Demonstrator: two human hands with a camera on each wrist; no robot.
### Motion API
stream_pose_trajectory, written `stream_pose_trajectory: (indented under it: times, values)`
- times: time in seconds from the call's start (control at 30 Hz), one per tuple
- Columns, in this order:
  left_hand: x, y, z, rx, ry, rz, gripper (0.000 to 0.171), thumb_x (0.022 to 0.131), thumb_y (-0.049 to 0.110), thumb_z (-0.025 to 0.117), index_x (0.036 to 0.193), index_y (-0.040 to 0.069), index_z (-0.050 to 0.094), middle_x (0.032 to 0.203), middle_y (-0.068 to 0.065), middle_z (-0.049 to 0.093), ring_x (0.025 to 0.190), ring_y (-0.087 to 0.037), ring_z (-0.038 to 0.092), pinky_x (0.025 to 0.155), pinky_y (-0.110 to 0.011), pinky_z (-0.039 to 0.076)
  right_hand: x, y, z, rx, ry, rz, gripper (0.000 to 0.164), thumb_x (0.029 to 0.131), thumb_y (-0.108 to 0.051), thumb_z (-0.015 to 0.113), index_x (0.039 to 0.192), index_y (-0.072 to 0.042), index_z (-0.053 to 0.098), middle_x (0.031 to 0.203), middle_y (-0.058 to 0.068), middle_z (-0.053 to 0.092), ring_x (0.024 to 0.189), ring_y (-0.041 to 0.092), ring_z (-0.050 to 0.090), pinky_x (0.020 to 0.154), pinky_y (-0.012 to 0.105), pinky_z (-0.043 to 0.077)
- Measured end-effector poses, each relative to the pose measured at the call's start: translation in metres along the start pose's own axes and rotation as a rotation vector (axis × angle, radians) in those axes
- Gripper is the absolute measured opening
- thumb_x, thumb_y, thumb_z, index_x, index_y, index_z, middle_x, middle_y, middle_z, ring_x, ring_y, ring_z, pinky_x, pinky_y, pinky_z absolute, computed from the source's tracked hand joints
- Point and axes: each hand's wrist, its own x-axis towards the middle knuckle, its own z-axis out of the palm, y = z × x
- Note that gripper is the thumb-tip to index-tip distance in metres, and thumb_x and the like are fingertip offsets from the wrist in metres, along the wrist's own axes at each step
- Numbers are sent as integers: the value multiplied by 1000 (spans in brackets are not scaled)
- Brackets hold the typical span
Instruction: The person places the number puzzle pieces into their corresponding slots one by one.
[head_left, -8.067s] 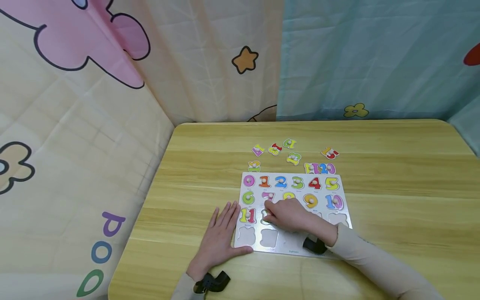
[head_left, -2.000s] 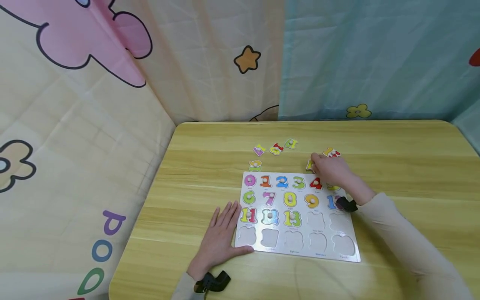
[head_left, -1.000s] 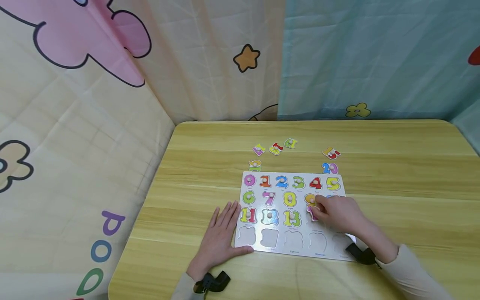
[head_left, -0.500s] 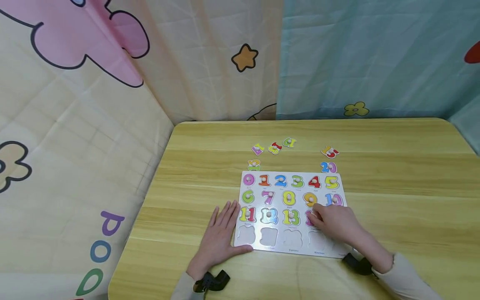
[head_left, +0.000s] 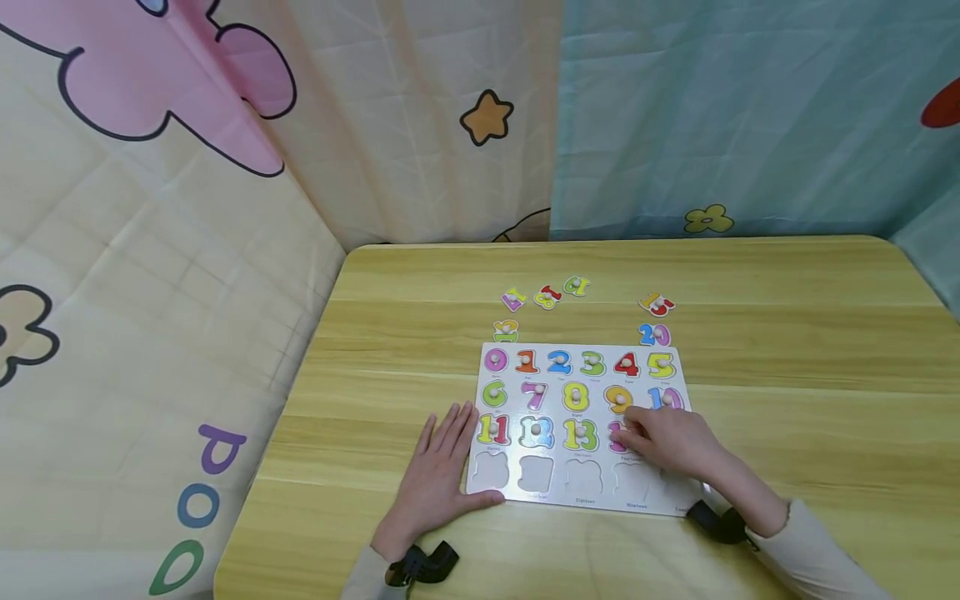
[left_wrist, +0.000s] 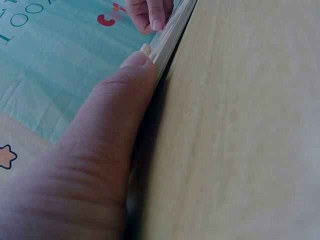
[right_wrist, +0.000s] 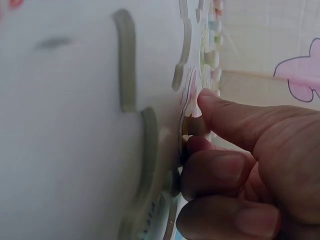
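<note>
A white number puzzle board (head_left: 570, 500) lies on the wooden table. My left hand (head_left: 438, 475) lies spread at its left edge, fingers straight, thumb along the lower left corner. In the left wrist view the thumb (left_wrist: 107, 105) touches the board's side. My right hand (head_left: 675, 442) pinches a pink number puzzle piece (head_left: 617, 437) by its knob, at the spot right of the 13 piece (head_left: 581, 434). The right wrist view shows the thumb (right_wrist: 225, 112) and a finger at the knob (right_wrist: 194, 125), with the piece close against the board. Most of that piece is hidden.
Loose number pieces lie behind the board: a 20 piece (head_left: 655, 335), a 15 piece (head_left: 657, 305), an orange-green piece (head_left: 506, 331) and several more at the back, such as a red-yellow one (head_left: 547, 297). Bare recesses (head_left: 536, 474) line the board's front row.
The 12 and 13 pieces came to sit in the board. My right hand then took the pink piece from behind the board to beside the 13. Over the last half second it barely moves.
</note>
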Motion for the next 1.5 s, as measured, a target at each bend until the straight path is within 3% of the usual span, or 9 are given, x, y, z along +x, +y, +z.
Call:
stream_pose_trajectory:
  times: [0.63, 1.1, 1.3, 1.5]
  values:
    - [0, 1, -2, -4, -15, -7, 113, 75, 84, 40, 152, 6, 12, 158, -7, 10, 144, -22, 4, 114, -45, 2, 1, 2, -4, 71, -32, 28, 35, 86, -40, 68, 67, -19, 47, 55, -8, 38, 50, 10, 38, 46, 24, 24]
    - [-1, 1, -1, -8, -6, -6, 113, 75, 84, 40, 152, 6, 13, 158, -7, 11, 144, -22, 4, 114, -45, 2, 2, -2, -9, -21, -54, 1, 40, 85, -43, 68, 64, -19, 44, 52, -8, 36, 47, 9, 36, 46, 24, 22]
    - [-1, 1, -1, -12, -7, -9, 113, 75, 84, 41, 152, 7, 13, 158, -7, 10, 144, -22, 3, 114, -45, 2, 15, 6, -28, 8, -72, -6, 38, 87, -45, 65, 64, -20, 48, 53, -8, 42, 48, 10, 39, 47, 24, 25]
    - [-1, 1, -1, -14, -7, -11, 113, 75, 84, 40, 152, 7, 12, 158, -7, 9, 144, -22, 3, 114, -45, 1, 41, 33, -58, 32, 56, 58, 30, 90, -34, 64, 73, -12, 53, 53, -2, 39, 46, 14, 39, 44, 25, 26]
